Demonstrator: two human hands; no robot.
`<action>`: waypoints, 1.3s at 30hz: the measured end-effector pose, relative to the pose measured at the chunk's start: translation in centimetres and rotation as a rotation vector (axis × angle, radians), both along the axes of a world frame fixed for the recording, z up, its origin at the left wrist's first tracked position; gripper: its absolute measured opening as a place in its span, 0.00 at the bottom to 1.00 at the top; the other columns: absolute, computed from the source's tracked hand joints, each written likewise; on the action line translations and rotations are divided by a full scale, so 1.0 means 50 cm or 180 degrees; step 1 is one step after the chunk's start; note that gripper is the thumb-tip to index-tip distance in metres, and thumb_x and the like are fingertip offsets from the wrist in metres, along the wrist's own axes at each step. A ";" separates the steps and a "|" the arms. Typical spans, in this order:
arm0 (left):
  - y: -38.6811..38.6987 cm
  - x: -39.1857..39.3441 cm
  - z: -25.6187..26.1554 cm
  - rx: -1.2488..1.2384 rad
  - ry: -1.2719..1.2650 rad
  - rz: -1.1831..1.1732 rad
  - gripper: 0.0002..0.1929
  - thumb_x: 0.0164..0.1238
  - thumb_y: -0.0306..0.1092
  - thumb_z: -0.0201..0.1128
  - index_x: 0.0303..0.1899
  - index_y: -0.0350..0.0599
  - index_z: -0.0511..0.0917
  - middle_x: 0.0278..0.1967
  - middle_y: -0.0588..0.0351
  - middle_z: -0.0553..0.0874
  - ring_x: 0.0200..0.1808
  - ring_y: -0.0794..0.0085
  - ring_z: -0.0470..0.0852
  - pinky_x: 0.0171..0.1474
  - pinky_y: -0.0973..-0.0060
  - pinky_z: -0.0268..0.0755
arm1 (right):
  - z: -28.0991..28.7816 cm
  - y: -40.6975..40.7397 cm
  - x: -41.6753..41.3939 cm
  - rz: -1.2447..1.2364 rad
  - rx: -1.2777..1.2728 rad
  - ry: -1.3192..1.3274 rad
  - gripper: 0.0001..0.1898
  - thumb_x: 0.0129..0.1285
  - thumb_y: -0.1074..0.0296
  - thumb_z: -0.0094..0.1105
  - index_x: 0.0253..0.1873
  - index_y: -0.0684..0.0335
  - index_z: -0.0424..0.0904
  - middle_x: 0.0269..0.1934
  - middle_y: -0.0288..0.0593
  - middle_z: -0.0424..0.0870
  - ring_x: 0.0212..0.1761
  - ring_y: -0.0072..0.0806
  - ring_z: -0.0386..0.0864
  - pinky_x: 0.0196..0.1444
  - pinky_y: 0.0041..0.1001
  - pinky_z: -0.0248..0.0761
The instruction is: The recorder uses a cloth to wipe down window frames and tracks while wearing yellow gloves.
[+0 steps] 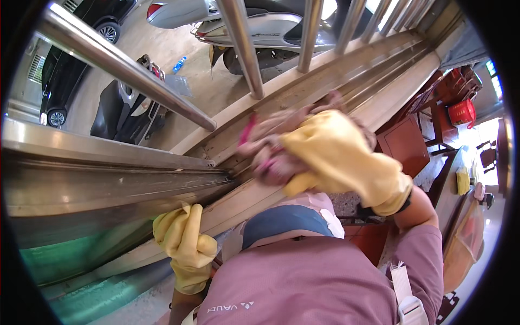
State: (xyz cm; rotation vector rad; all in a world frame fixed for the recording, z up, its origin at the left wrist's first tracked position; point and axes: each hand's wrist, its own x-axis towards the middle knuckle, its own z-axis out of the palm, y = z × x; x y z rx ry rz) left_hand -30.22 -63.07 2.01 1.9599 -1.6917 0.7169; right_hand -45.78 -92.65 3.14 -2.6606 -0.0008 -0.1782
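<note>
My right hand (337, 154), in a yellow rubber glove, presses a bunched pinkish-brown cloth (280, 150) onto the window sill track (284, 95). The cloth and glove are blurred, and the cloth hides part of the track. In a matching glove, my left hand (185, 243) has its fingers curled beside the lower edge of a metal-framed sliding window sash (113, 183). Whether it grips that edge cannot be made out. Green-tinted glass (61, 252) shows below the sash frame.
Steel bars (243, 53) rise from the sill's outer side. Beyond them stand a silver scooter (260, 30), a dark motorbike (122, 109) and black cars (61, 85). Indoors at right are wooden furniture (406, 146), a red bucket (462, 113) and a yellow sponge (462, 181).
</note>
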 end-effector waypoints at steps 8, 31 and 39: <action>0.001 -0.001 0.005 -0.0072 0.0081 -0.0059 0.20 0.72 0.29 0.48 0.51 0.27 0.86 0.41 0.39 0.88 0.40 0.45 0.86 0.46 0.53 0.80 | 0.008 -0.136 -0.099 -0.1464 -0.0737 -0.0889 0.15 0.75 0.58 0.60 0.39 0.65 0.86 0.31 0.50 0.87 0.34 0.49 0.86 0.44 0.42 0.77; -0.003 0.001 0.001 -0.0132 0.0308 -0.0253 0.20 0.82 0.35 0.49 0.53 0.28 0.86 0.47 0.39 0.91 0.47 0.44 0.88 0.54 0.53 0.79 | -0.016 -0.170 -0.138 -0.1734 -0.1379 -0.0897 0.09 0.71 0.65 0.63 0.49 0.62 0.84 0.41 0.52 0.85 0.47 0.53 0.86 0.52 0.44 0.78; -0.012 -0.023 0.003 -0.0215 0.0197 -0.0098 0.19 0.81 0.33 0.49 0.52 0.29 0.85 0.49 0.37 0.91 0.45 0.45 0.89 0.53 0.52 0.80 | -0.039 -0.181 -0.150 -0.1937 -0.0727 -0.1423 0.12 0.72 0.63 0.64 0.48 0.67 0.86 0.41 0.57 0.88 0.46 0.56 0.85 0.50 0.45 0.77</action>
